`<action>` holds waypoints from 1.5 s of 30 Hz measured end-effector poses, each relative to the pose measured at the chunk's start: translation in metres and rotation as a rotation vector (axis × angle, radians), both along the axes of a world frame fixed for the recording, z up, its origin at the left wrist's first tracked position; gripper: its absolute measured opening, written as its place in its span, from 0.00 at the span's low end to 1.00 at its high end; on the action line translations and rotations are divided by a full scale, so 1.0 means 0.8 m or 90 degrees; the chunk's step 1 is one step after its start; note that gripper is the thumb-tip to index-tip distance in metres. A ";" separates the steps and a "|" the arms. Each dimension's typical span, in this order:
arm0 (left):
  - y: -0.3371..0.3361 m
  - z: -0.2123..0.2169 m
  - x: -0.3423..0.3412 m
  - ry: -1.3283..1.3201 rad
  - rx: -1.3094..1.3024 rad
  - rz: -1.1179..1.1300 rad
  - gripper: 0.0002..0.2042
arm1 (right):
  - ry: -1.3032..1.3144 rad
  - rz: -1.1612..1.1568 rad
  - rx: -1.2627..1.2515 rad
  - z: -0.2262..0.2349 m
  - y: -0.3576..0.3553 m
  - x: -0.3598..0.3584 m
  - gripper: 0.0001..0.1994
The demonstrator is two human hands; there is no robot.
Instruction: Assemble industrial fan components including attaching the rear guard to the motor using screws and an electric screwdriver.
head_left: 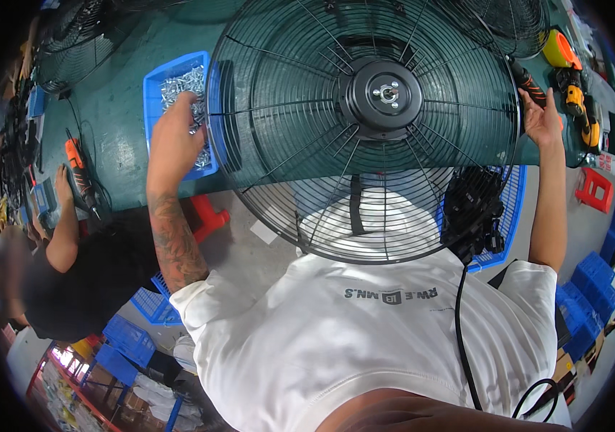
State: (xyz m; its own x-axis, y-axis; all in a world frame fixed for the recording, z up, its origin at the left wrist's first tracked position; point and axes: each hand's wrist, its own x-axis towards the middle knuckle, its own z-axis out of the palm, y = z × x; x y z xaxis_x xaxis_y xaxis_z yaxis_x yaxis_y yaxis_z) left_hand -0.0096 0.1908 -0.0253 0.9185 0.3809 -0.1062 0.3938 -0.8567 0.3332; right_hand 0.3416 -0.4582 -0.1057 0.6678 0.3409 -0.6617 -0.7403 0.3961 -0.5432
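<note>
A round black wire fan guard (pixel 286 114) with a black motor housing (pixel 382 97) at its middle lies in front of me, its near part overhanging the table edge. My left hand (pixel 177 140) is at a blue bin (pixel 150 93) of small silvery screws (pixel 178 85), left of the guard. Its fingers are curled down at the screws; what they pinch, if anything, is hidden. Beyond the guard's right rim, my right hand (pixel 542 124) has its fingers apart beside an orange-and-black power screwdriver (pixel 528 81). I cannot tell whether they touch it.
Yellow-and-black power tools (pixel 575 99) lie at the right of the green table (pixel 117 108). Another person (pixel 81 273) works at the left, near an orange-and-black screwdriver (pixel 81 169). A blue crate (pixel 515 209) with black parts stands below the table edge; a red stool (pixel 595 190) is farther right.
</note>
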 end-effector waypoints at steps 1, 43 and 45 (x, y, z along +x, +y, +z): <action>0.001 -0.006 0.000 -0.018 0.007 -0.036 0.19 | 0.001 -0.005 -0.037 -0.002 0.003 0.004 0.39; 0.057 0.025 -0.018 0.038 -0.683 0.239 0.12 | -0.498 -0.198 -0.339 -0.007 0.110 -0.109 0.22; 0.054 0.032 -0.018 0.040 -0.698 0.245 0.13 | -0.507 -0.196 -0.337 -0.008 0.107 -0.108 0.22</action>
